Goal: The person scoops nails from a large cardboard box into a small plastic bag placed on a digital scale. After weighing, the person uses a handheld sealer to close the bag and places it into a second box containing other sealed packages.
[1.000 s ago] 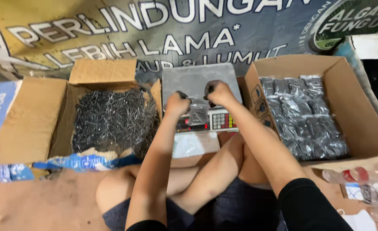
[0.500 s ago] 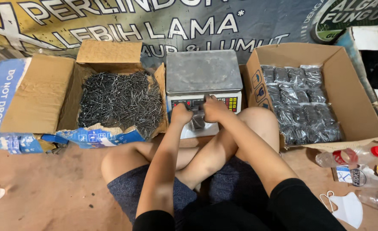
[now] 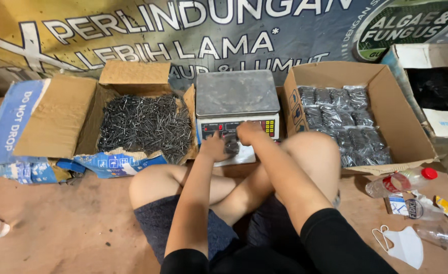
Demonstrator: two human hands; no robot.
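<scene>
The left hand (image 3: 214,147) and right hand (image 3: 249,133) meet just in front of the grey electronic scale with a dull square metal pan (image 3: 235,94), fingers curled around a small clear plastic packet of dark nails (image 3: 231,147), which rests against the scale's white front edge. At the scale's left stands an open, torn brown cardboard box heaped with loose thin black nails (image 3: 145,124). At its right, a second corrugated cardboard box (image 3: 381,81) holds glossy filled packets in rows. A crumpled white face mask (image 3: 401,246) lies on the reddish floor.
</scene>
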